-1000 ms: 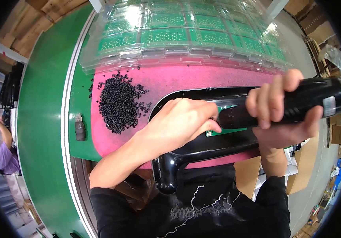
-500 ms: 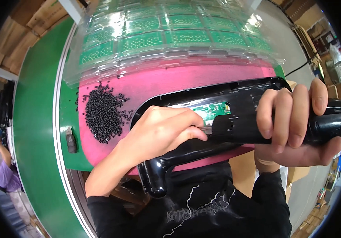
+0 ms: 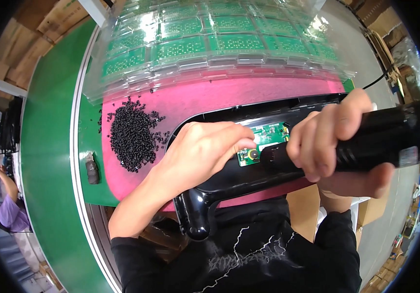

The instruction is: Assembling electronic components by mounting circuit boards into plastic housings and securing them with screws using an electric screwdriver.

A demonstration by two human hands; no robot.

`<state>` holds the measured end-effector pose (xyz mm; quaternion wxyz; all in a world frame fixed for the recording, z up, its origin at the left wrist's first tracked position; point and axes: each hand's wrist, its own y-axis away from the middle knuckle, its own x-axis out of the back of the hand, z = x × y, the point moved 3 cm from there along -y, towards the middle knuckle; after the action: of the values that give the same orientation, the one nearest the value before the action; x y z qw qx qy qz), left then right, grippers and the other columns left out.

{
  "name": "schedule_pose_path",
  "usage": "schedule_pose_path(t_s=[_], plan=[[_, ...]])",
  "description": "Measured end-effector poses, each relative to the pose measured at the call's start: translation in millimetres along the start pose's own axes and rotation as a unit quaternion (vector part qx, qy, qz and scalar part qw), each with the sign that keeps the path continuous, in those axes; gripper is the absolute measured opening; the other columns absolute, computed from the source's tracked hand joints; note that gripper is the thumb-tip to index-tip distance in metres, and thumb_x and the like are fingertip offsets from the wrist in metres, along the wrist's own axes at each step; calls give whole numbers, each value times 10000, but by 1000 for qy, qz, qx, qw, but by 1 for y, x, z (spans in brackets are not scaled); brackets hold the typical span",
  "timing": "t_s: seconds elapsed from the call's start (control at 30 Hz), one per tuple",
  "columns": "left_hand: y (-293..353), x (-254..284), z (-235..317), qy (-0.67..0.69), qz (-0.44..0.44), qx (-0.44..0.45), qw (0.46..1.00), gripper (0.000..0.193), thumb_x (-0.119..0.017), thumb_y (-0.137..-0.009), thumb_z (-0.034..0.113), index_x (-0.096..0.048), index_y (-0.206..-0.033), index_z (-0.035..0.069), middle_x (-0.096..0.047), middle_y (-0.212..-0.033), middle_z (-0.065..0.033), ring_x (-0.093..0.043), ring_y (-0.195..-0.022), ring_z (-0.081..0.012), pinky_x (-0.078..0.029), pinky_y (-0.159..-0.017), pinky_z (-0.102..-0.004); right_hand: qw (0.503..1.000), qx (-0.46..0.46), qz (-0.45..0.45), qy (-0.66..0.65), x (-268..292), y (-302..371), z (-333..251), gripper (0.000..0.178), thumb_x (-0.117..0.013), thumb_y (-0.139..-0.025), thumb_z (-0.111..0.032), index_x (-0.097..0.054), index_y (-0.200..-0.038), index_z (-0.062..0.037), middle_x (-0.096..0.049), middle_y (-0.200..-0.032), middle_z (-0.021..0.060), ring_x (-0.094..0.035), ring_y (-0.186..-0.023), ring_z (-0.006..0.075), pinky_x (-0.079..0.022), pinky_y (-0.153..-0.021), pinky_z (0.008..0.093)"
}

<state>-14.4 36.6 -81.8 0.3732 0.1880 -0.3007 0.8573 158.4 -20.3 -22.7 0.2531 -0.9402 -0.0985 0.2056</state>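
A green circuit board (image 3: pixel 272 133) sits in a shallow black plastic housing (image 3: pixel 229 190) with a rounded stub at its near left. My left hand (image 3: pixel 195 154) is over the housing, thumb and fingertips pinched together at the board's left edge. Anything between those fingertips is hidden. My right hand (image 3: pixel 329 139) wraps round a black cylindrical electric screwdriver (image 3: pixel 381 141), which lies nearly level. Its narrower, white-marked front end points left and covers part of the board; I cannot make out its tip.
A heap of small black screws (image 3: pixel 134 136) lies on the pink mat (image 3: pixel 180 105), left of the housing. Stacked clear trays (image 3: pixel 220 61) of green boards stand behind. A small dark object (image 3: pixel 92 171) rests on the green table edge. Another person (image 3: pixel 12 210) is at far left.
My right hand and the screwdriver have shifted left, and the screwdriver's rear has tilted up. My left fingertips have moved slightly up, and more of the board shows.
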Motion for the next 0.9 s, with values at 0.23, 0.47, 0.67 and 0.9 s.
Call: schedule_pose_path(t_s=[0.23,0.47,0.67,0.9], plan=[[0,4,4,-52,27,71,996,156,-531,-937,37,-501,-1091,29,-608,-869,-156,-615,-781,-362,-481,-693,-415,993,-77,81,34,-8,8,14,581,-760,-771,-556,-480,-975,-90,-538,-605,7,-517,-455,126,-428,-470,269],[-1,3,1,-76,33,38,996,178,-545,-920,20,-514,-1096,22,-617,-949,-160,-617,-844,-354,-492,-705,-412,994,-103,-10,43,-14,5,24,642,-793,-723,-588,-437,-947,-103,-529,-607,-14,-496,-450,108,-408,-470,248],[5,3,-9,-77,49,1,996,184,-671,-832,50,-629,-1003,-4,-646,-868,-141,-615,-793,-342,-503,-699,-411,996,-67,-2,51,-17,4,25,634,-788,-727,-591,-445,-958,-110,-526,-588,-21,-504,-431,109,-423,-458,248],[7,2,-12,-68,32,6,997,124,-704,-805,74,-659,-881,-13,-644,-794,-145,-621,-763,-344,-502,-672,-421,998,-37,-13,41,-19,5,31,615,-815,-705,-560,-467,-936,-109,-548,-579,-30,-536,-429,116,-415,-427,245]])
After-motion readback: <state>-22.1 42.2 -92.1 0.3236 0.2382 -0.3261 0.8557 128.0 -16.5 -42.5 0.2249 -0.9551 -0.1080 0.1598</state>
